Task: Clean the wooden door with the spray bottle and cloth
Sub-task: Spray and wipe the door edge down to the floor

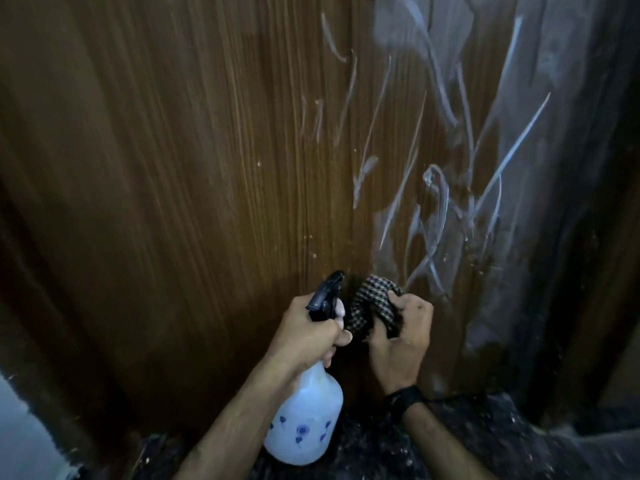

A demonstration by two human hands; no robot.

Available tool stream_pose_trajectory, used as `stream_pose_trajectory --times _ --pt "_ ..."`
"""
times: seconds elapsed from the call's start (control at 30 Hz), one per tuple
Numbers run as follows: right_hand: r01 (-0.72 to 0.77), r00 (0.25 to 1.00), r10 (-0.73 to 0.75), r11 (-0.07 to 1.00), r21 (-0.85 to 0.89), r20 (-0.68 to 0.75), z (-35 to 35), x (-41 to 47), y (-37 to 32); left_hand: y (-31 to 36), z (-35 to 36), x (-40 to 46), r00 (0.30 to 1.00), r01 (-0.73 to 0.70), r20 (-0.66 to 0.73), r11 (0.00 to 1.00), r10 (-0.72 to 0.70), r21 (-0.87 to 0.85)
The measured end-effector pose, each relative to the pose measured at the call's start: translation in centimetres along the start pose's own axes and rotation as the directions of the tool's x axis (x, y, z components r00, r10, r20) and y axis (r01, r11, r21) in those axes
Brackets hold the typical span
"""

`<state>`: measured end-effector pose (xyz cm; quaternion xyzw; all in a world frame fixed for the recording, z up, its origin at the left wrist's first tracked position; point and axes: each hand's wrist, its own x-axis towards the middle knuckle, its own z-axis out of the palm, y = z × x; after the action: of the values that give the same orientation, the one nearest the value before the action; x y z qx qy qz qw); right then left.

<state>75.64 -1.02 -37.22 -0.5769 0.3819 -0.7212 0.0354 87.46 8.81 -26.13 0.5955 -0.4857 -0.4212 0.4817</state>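
A brown wooden door (194, 161) fills most of the view, with wet, shiny streaks across its right half. My left hand (308, 336) grips a white spray bottle (306, 417) with blue flower prints and a black trigger head, whose nozzle points at the door's lower part. Just to the right, my right hand (403, 341) is shut on a bunched black-and-white checked cloth (372, 306), held close to or against the door near the lowest streaks. A black watch sits on my right wrist.
A dark speckled floor (485, 441) lies below the door. The dark door frame (595, 271) runs down the right side. A pale wall (20, 431) shows at the bottom left corner.
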Motion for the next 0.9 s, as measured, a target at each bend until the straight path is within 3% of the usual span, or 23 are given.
stream_pose_trajectory --times 0.23,0.43,0.53,0.63,0.7,0.9 --pt "-0.176 0.98 0.169 0.982 -0.067 -0.109 -2.0 -4.5 5.2 -3.0 1.9 1.9 0.995 0.044 0.085 0.994 -0.052 0.096" --pt "-0.227 0.941 0.225 0.974 0.022 -0.253 -1.1 -0.5 5.0 -3.3 3.1 3.3 0.991 0.066 0.103 0.988 -0.081 0.142" --pt "-0.21 0.962 0.203 0.978 -0.019 -0.181 -0.1 -1.3 5.2 -3.3 3.2 3.4 0.992 0.069 0.095 0.985 -0.085 0.157" --pt "-0.076 0.996 0.077 0.997 -0.028 0.042 0.8 -3.9 4.8 -3.2 2.8 3.3 0.991 0.084 0.09 0.987 -0.097 0.14" --pt "-0.072 0.992 0.072 0.997 -0.001 0.108 1.1 -4.6 4.2 -3.0 2.7 3.1 0.992 0.092 0.079 0.987 -0.103 0.131" --pt "-0.291 0.94 0.291 0.956 0.031 -0.177 0.7 -1.2 3.7 -3.0 2.1 2.1 0.991 0.077 0.093 0.985 -0.092 0.157"
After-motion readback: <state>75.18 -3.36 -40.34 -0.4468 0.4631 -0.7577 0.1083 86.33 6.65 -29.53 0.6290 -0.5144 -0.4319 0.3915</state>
